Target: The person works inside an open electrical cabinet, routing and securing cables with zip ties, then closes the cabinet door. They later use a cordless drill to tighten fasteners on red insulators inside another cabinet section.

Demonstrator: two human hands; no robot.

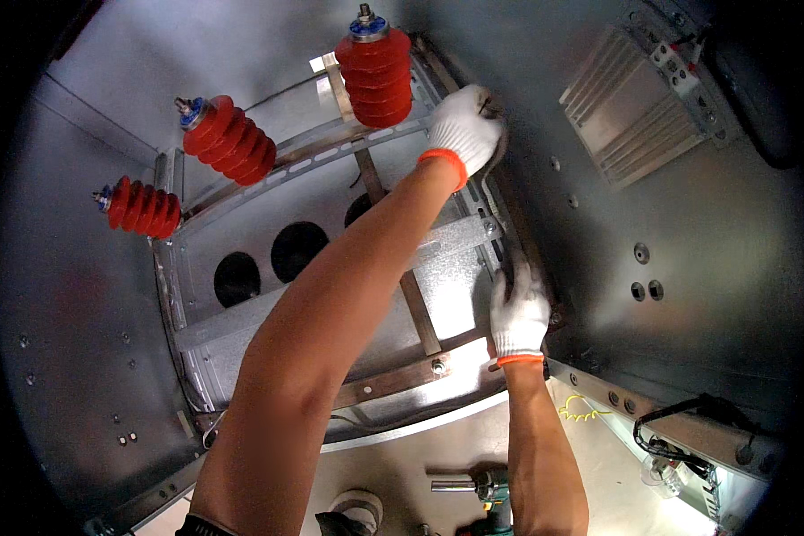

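My left hand (467, 131), in a white knit glove with an orange cuff, reaches to the far right corner of a metal cabinet. Its fingers are curled closed around a dark grey cable (501, 154), which comes out beside the fist and runs down along the right frame rail. Lower on the same rail, my right hand (521, 314) wears a matching glove. Its fingers stretch forward beside the cable, slightly blurred at the tips; I see nothing gripped in them. My left forearm crosses over the cabinet floor and hides part of it.
Red ribbed insulators (375, 80) with top studs stand along the far and left side. The floor panel has round dark holes (300, 251) and a crossbar (460, 239). A finned metal plate (639, 107) sits on the right wall. Below lies a power tool (489, 487) near a shoe (359, 509).
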